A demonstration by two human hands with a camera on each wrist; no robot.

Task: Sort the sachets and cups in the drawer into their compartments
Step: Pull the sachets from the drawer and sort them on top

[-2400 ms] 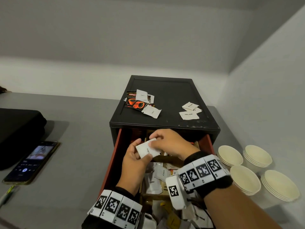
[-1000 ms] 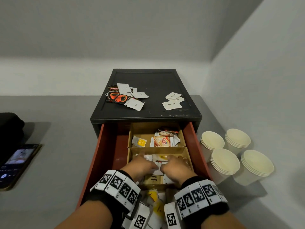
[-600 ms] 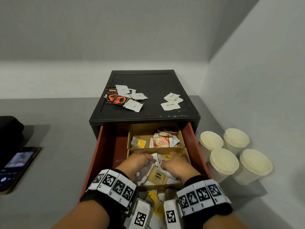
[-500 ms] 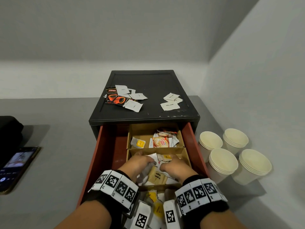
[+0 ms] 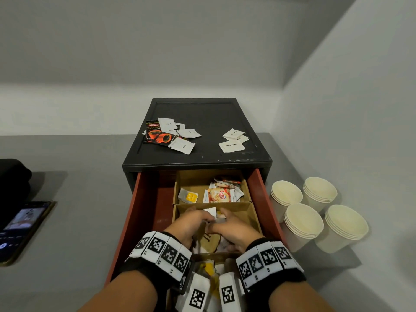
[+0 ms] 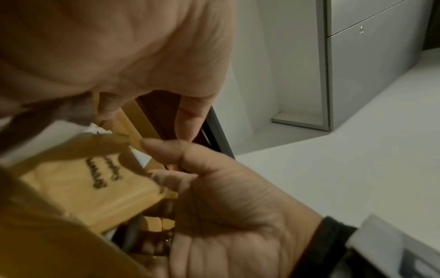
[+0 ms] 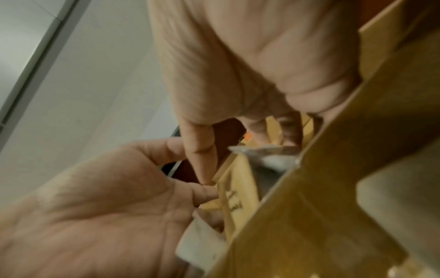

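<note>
Head view: red drawer (image 5: 146, 212) pulled out of a matte black box (image 5: 198, 136), cardboard dividers (image 5: 244, 207) inside making compartments. Back compartment holds a yellow-marked sachet (image 5: 188, 196) and a glossy creamer sachet (image 5: 220, 195) with crumpled ones behind. Both hands are in the middle compartment, close together, fingers curled over a loose heap; left hand (image 5: 191, 224) and right hand (image 5: 231, 226) meet around a white paper sachet (image 5: 210, 211), a brown sachet (image 5: 210, 240) lying flat under them. Flat white sachets (image 5: 231, 140) and a black-orange coffee pack (image 5: 156, 134) sit on the box top. Four stacks of cream paper cups (image 5: 315, 212) stand on the grey table (image 5: 78, 176) right of the drawer, outside it. Phone (image 5: 20, 228) far left. Left wrist view: blurred; the brown sachet (image 6: 95, 184) with dark print lies flat, the right hand's (image 6: 226, 197) thumb tip just at its edge, left fingers (image 6: 188, 120) hanging curled above; actual grip cannot be told. Right wrist view: right hand (image 7: 95, 206) open-palmed, thumb touching the left index fingertip (image 7: 204, 165) beside the brown sachet (image 7: 238, 193); cardboard wall (image 7: 333, 169) crosses the foreground.
</note>
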